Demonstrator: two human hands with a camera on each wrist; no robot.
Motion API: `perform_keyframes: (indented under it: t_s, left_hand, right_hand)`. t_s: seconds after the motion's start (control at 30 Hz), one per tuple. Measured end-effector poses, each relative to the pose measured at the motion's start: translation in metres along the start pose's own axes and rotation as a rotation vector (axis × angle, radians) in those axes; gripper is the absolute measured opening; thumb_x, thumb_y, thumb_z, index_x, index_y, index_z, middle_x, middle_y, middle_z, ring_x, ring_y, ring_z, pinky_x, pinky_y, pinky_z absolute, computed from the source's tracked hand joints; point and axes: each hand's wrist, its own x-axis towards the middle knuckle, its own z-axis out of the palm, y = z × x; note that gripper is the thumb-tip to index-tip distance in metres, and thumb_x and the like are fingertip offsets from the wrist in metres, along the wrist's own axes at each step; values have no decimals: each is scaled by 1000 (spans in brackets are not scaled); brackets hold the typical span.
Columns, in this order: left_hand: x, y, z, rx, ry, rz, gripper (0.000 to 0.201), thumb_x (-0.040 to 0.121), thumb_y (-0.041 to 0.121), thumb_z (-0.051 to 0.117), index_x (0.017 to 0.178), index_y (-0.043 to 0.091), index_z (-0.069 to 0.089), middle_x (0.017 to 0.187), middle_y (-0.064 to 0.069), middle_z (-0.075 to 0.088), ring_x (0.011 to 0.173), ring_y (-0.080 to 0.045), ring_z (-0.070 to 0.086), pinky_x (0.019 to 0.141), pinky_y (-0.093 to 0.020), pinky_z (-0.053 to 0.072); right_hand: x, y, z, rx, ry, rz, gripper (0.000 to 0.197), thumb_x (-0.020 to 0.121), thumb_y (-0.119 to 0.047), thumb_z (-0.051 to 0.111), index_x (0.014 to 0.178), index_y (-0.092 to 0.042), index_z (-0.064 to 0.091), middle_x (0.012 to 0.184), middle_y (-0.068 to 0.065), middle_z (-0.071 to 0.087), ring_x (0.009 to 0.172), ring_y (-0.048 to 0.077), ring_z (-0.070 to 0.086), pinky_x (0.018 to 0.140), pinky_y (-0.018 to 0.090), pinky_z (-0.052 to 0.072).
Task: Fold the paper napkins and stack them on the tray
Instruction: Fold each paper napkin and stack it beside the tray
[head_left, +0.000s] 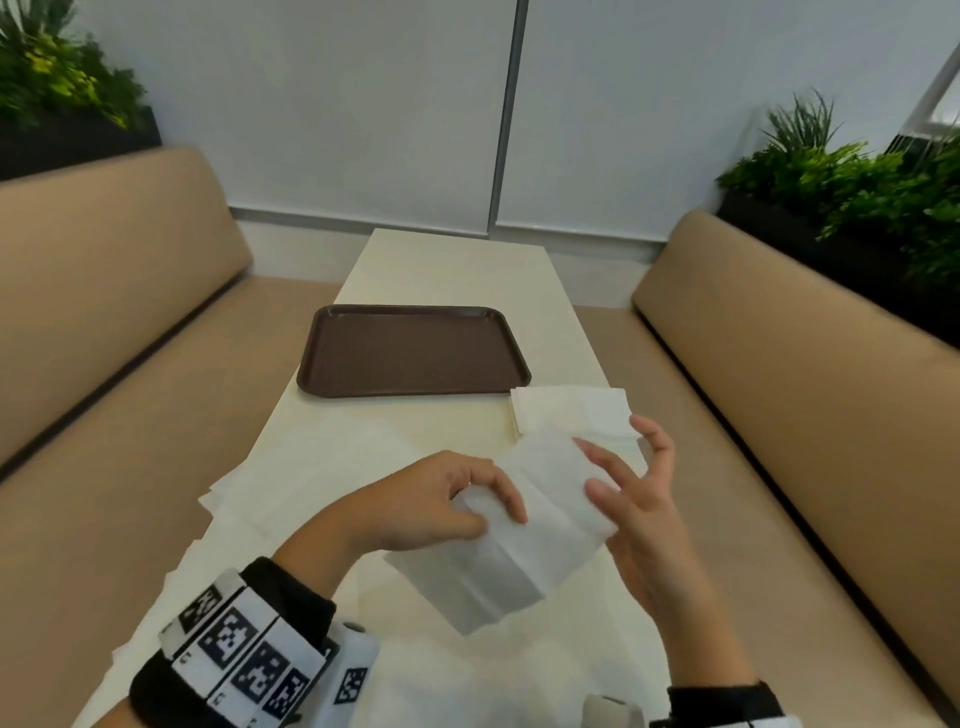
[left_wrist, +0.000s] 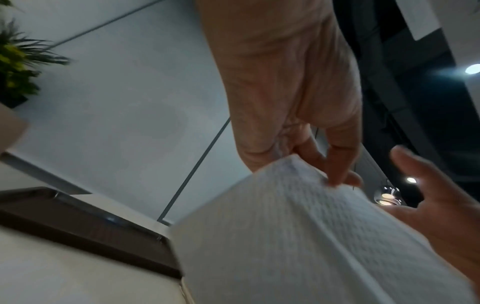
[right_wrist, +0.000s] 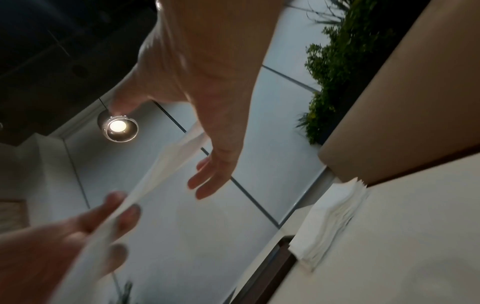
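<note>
Our left hand (head_left: 436, 501) pinches one end of a white embossed paper napkin (head_left: 524, 540), held in the air above the cream counter (head_left: 363, 431); our right hand (head_left: 636, 512), fingers spread and relaxed, supports the other end without closing. We judge a fold is starting: we should match edges before creasing, since the thin, limp sheet sags. The unfolded napkin stack (head_left: 571, 410) lies beside the bare, brown, textured plastic tray (head_left: 413, 351).
</note>
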Motion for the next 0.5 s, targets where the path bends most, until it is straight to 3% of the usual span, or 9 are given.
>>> perform_keyframes:
  t_s: [0.07,0.17,0.23,0.3,0.37,0.5]
  left_hand:
    - [3,-1,0,134,-104,-23,37,80,-1,53,91,32,69,101,20,61,94,-4,57,80,-15,45]
    - [10,-13,1,21,-238,-97,33,81,0,61,101,25,67,101,17,62,98,-13,61,84,-25,49]
    - [16,-25,-1,-99,-335,-167,29,82,-2,64,100,20,68,100,11,67,93,-16,66,80,-27,52]
    - [26,-36,-4,-90,-393,-213,23,85,0,63,93,20,70,91,8,69,85,-12,66,75,-22,51]
    - [43,-47,-3,-102,-320,-267,21,88,2,60,88,19,72,86,7,70,81,-8,65,73,-20,51]
    - [104,-71,4,-220,66,-337,20,87,-3,60,84,13,72,78,-3,62,71,-10,60,66,-16,52]
  right_hand:
    - [-4,-2,-13,-189,-99,92,84,54,-34,91,116,-54,37,118,5,60,97,27,66,85,45,53]
    - [-7,-1,-30,-358,-272,188,49,78,-5,71,116,-27,49,112,8,60,92,29,65,79,37,54]
    - [-7,4,-43,-396,-223,206,22,82,-2,66,96,-19,64,100,2,66,86,22,63,76,30,51]
    - [-1,15,-61,-421,-85,237,21,84,0,65,89,-19,72,99,-3,70,88,18,65,81,31,51]
    - [10,27,-80,-436,49,283,27,85,5,61,92,-18,74,106,0,71,89,17,66,86,34,52]
    - [45,49,-119,-558,229,343,32,85,6,57,97,-19,71,109,6,68,86,20,63,85,37,52]
